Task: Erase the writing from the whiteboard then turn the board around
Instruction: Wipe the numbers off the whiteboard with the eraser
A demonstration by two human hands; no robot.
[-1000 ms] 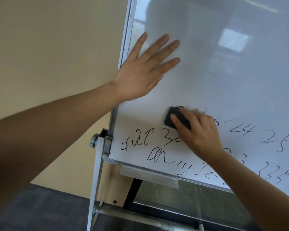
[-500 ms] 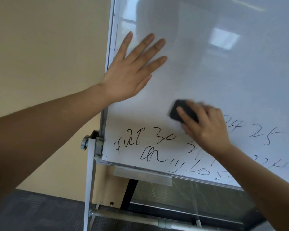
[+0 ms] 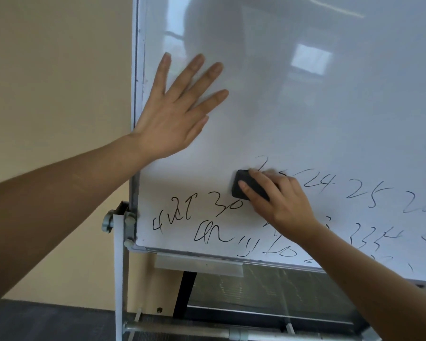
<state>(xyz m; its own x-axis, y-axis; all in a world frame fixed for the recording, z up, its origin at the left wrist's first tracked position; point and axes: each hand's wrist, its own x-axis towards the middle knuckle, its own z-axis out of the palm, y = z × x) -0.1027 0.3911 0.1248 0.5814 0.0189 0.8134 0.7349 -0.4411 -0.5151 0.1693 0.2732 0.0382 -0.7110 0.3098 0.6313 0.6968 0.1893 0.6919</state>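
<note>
the erasing step is in hand and only partly done, judging by how much ink is left. the right hand [image 3: 284, 200] grips a dark eraser [image 3: 249, 185], fingers curled over its top and pressing it flat against the whiteboard [image 3: 305, 107], just right of the "30" and at the left end of the row of numbers [image 3: 354, 193]. the left hand [image 3: 175, 112] lies spread, fingers straight, palm flat on the board near its left frame edge, apparently steadying it. the upper board looks wiped; several lines of scrawled writing [image 3: 207, 227] remain across the bottom, some hidden under the right forearm. next, the eraser likely needs firm sweeps along those lower rows down to the tray [image 3: 199, 263]. turning the board about its side pivot knob [image 3: 108, 221] comes only after that.
</note>
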